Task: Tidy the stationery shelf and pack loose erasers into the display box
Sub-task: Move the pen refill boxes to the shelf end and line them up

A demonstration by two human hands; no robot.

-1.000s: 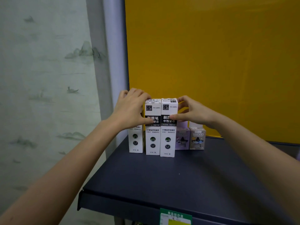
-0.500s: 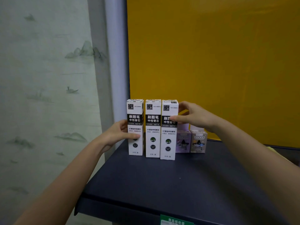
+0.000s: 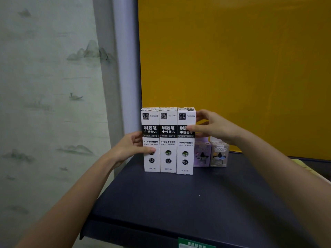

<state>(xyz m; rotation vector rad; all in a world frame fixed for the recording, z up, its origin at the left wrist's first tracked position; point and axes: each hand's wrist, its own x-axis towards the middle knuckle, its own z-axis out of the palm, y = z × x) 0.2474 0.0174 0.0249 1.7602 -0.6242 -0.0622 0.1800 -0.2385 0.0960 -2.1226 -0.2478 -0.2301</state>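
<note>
left hand (image 3: 129, 149) dropped onto leftmost refill box (image 3: 151, 122), right hand (image 3: 215, 129) grips rightmost box (image 3: 185, 158)

I read the same print on each of the three tall white boxes (image 3: 168, 140): NO.50091 at the top, 刷题笔 中性替芯 on the black band, ST按动中性替芯 below it, 0.5 in a circle, 20支/盒 at the foot. Print on the green tag (image 3: 196, 243) is too blurred to read.
</note>
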